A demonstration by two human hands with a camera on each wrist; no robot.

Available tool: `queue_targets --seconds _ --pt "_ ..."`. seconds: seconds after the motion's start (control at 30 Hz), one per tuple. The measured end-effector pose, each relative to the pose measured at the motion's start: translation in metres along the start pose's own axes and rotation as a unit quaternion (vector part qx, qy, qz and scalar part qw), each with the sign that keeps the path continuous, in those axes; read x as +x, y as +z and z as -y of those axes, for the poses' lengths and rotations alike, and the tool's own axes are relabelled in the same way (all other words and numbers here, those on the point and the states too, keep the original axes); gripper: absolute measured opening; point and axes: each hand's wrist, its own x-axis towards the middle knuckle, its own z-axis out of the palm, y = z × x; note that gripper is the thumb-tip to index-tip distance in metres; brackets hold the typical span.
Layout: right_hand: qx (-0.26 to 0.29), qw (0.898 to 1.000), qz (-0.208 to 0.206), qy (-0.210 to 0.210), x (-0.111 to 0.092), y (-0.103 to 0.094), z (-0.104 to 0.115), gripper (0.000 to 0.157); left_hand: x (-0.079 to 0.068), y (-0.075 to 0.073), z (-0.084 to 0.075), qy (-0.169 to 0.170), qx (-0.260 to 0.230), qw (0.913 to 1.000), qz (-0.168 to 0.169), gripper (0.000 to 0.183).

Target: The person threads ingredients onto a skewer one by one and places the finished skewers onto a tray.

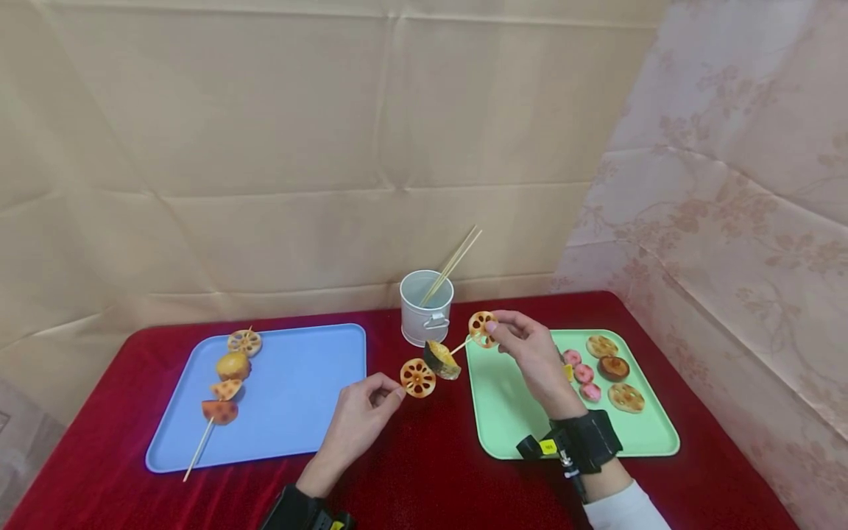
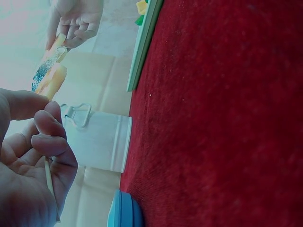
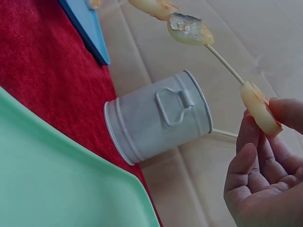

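Observation:
In the head view my left hand [image 1: 361,416] pinches a wooden skewer just below a lotus root slice [image 1: 418,378]. The stick's lower end [image 2: 49,182] runs down past my palm in the left wrist view. Further up the skewer sits a chunk with dark rind and yellow flesh [image 1: 442,360], apparently pumpkin. Between thumb and fingers my right hand [image 1: 530,353] holds another lotus root slice [image 1: 481,329] at the skewer's far end. In the right wrist view bare stick [image 3: 226,64] shows between that slice [image 3: 259,109] and the chunk; how deep the tip goes in is hidden.
A white metal bucket [image 1: 417,324] with several skewers [image 1: 453,265] stands behind the hands. On the left, a blue tray [image 1: 305,397] carries a loaded skewer [image 1: 233,366]. The green tray [image 1: 503,419] on the right holds lotus slices [image 1: 626,397], pink pieces [image 1: 584,373] and a brown-capped piece [image 1: 613,368].

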Motion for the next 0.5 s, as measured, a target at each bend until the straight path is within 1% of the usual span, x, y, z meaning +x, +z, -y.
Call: queue_targets --seconds 0.33,0.5 --pt "0.01 0.999 0.027 0.015 -0.001 0.011 -0.005 0.044 0.0 0.001 0.0 -0.005 -0.004 1.0 0.001 0.007" --pt "0.017 0.999 0.031 0.022 -0.003 0.016 -0.007 0.041 0.0 0.001 0.0 -0.006 -0.002 1.0 -0.002 0.007"
